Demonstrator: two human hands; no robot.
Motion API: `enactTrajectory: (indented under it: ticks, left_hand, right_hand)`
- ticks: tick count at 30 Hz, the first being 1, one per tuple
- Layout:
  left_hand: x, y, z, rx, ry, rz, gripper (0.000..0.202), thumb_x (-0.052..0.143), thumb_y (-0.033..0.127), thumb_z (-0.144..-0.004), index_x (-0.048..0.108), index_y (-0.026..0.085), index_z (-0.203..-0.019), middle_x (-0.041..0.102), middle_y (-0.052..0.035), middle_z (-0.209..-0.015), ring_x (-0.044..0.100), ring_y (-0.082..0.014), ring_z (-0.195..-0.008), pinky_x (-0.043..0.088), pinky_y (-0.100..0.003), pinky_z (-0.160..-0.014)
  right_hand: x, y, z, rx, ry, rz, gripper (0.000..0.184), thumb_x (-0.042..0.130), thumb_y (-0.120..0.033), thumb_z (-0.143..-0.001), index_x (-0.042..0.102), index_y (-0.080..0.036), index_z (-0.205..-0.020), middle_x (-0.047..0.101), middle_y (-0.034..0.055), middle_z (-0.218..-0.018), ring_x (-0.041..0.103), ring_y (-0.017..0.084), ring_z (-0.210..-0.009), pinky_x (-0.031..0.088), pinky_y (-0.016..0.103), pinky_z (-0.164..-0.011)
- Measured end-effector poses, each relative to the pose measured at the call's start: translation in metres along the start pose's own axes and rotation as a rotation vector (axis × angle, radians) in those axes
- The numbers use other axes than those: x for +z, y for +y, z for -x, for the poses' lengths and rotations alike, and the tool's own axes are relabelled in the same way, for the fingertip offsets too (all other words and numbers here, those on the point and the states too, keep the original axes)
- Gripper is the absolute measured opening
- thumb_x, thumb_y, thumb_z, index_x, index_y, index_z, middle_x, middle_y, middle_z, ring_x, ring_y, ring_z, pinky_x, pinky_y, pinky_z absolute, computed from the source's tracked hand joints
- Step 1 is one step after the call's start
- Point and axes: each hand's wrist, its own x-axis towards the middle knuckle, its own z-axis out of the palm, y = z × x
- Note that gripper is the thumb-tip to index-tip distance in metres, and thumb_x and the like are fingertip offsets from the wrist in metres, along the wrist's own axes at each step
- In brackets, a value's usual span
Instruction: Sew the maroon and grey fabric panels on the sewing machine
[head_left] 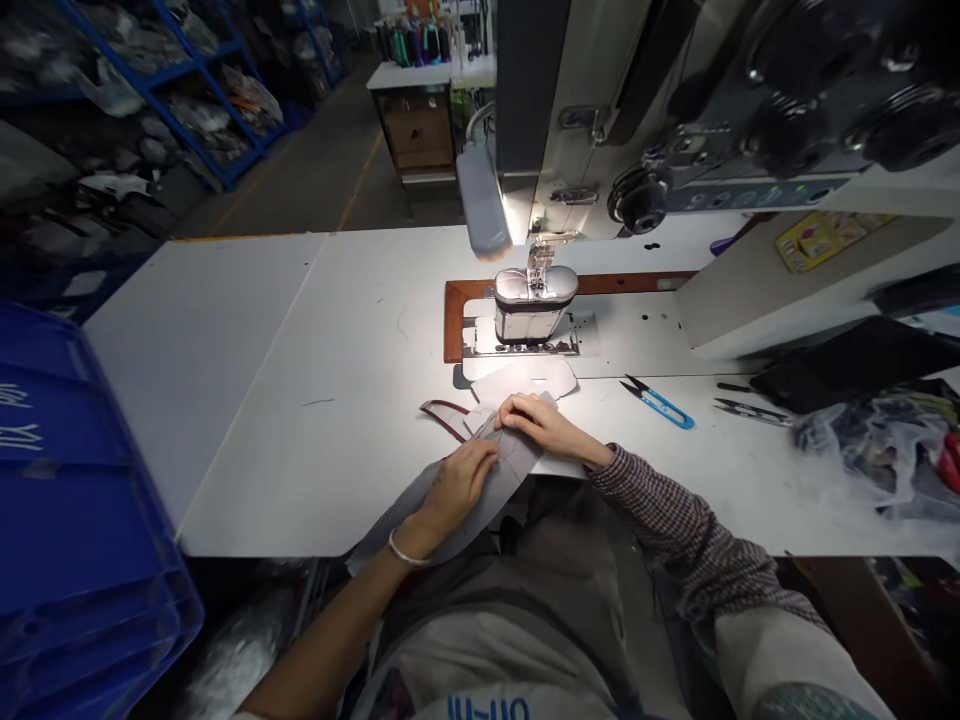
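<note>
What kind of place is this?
Likely a sewing workshop: a sewing machine on a white table, thread spools behind, and hands on gray fabric.

The lamp (482, 200) shines brightly; dim edges blur.

Checked sleeve (667, 510), 1 pale bracelet (406, 555)

left hand (455, 488) and right hand (546, 424) hold grey fabric (517, 460) — 1 sewing machine (581, 165) beyond
</note>
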Motion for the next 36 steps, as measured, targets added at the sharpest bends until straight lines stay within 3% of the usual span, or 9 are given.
enactTrajectory:
  ticks: [6, 10, 15, 20, 22, 24, 27, 30, 36]
  left_hand:
    - [-0.007, 0.000, -0.008, -0.130, 0.039, 0.108, 0.020, 0.037, 0.021, -0.097, 0.056, 0.021, -0.090, 0.063, -0.0011, -0.081, 0.062, -0.0139, -0.072, 0.048, -0.025, -0.071]
    - [-0.003, -0.003, 0.000, -0.097, 0.126, 0.052, 0.020, 0.038, 0.018, -0.097, 0.057, 0.020, -0.099, 0.063, -0.0010, -0.079, 0.061, -0.0135, -0.068, 0.049, -0.025, -0.068]
    - [0.019, -0.004, 0.011, 0.339, 0.147, -0.118, 0.023, 0.039, 0.013, -0.096, 0.060, 0.020, -0.102, 0.064, -0.0056, -0.084, 0.062, -0.0180, -0.083, 0.054, -0.032, -0.076]
    - [0.035, 0.001, 0.008, 0.703, 0.028, -0.276, 0.025, 0.041, 0.007, -0.094, 0.061, 0.017, -0.106, 0.065, -0.0068, -0.087, 0.063, -0.0177, -0.092, 0.056, -0.032, -0.084]
    - [0.035, 0.007, 0.008, 0.761, -0.005, -0.268, 0.024, 0.042, 0.008, -0.094, 0.062, 0.017, -0.104, 0.067, -0.0069, -0.090, 0.063, -0.0177, -0.097, 0.055, -0.033, -0.089]
    - [0.029, 0.013, 0.009, 0.640, 0.027, -0.180, 0.020, 0.045, 0.012, -0.094, 0.063, 0.017, -0.102, 0.068, -0.0073, -0.093, 0.063, -0.0185, -0.098, 0.054, -0.034, -0.090]
    - [0.010, 0.019, 0.006, 0.085, 0.107, 0.032, 0.020, 0.046, 0.022, -0.095, 0.065, 0.017, -0.099, 0.069, -0.0072, -0.092, 0.065, -0.0178, -0.086, 0.055, -0.031, -0.080]
    - [-0.014, 0.016, -0.013, -0.369, -0.091, 0.262, 0.024, 0.046, 0.024, -0.092, 0.067, 0.015, -0.088, 0.070, -0.0055, -0.081, 0.062, -0.0130, -0.062, 0.050, -0.023, -0.059]
    - [-0.037, 0.007, -0.069, -0.818, -0.444, 0.625, 0.020, 0.052, 0.017, -0.085, 0.068, 0.007, -0.081, 0.072, -0.0105, -0.083, 0.055, -0.0057, -0.050, 0.042, -0.015, -0.047]
  right_hand:
    - [0.009, 0.014, -0.002, -0.076, -0.046, 0.220, 0.019, 0.037, -0.023, -0.100, 0.051, -0.019, -0.088, 0.058, 0.0036, -0.083, 0.049, 0.019, -0.081, 0.034, 0.035, -0.085]
    - [0.002, 0.019, 0.002, -0.061, 0.028, 0.333, 0.019, 0.036, -0.020, -0.099, 0.051, -0.019, -0.087, 0.057, 0.0055, -0.083, 0.049, 0.021, -0.083, 0.035, 0.036, -0.084]
    - [-0.013, -0.013, 0.027, 0.173, 0.349, 0.305, 0.019, 0.044, -0.029, -0.098, 0.058, -0.020, -0.090, 0.066, 0.0060, -0.083, 0.057, 0.021, -0.080, 0.040, 0.035, -0.081]
    - [0.008, -0.030, 0.034, 0.503, 0.038, -0.133, 0.033, 0.057, -0.042, -0.089, 0.065, -0.018, -0.069, 0.067, 0.0021, -0.064, 0.051, 0.013, -0.047, 0.040, 0.026, -0.051]
    - [0.020, -0.025, 0.030, 0.521, 0.073, -0.256, 0.025, 0.065, -0.039, -0.082, 0.067, -0.016, -0.072, 0.068, 0.0026, -0.066, 0.049, 0.011, -0.045, 0.039, 0.023, -0.046]
    - [0.027, -0.019, 0.028, 0.537, 0.138, -0.376, 0.024, 0.067, -0.038, -0.078, 0.065, -0.015, -0.075, 0.069, 0.0032, -0.067, 0.049, 0.009, -0.044, 0.039, 0.021, -0.043]
    - [0.030, -0.013, 0.033, 0.533, 0.170, -0.541, 0.030, 0.066, -0.044, -0.078, 0.064, -0.015, -0.078, 0.067, 0.0027, -0.067, 0.050, 0.009, -0.045, 0.040, 0.020, -0.042]
    - [0.033, -0.014, 0.042, 0.516, 0.197, -0.554, 0.031, 0.064, -0.045, -0.079, 0.064, -0.015, -0.086, 0.060, -0.0008, -0.061, 0.051, 0.010, -0.045, 0.039, 0.021, -0.041]
    - [0.071, -0.026, 0.054, 0.368, 0.387, -0.151, 0.015, 0.056, -0.030, -0.086, 0.065, -0.019, -0.088, 0.063, 0.0012, -0.068, 0.056, 0.015, -0.059, 0.044, 0.026, -0.057]
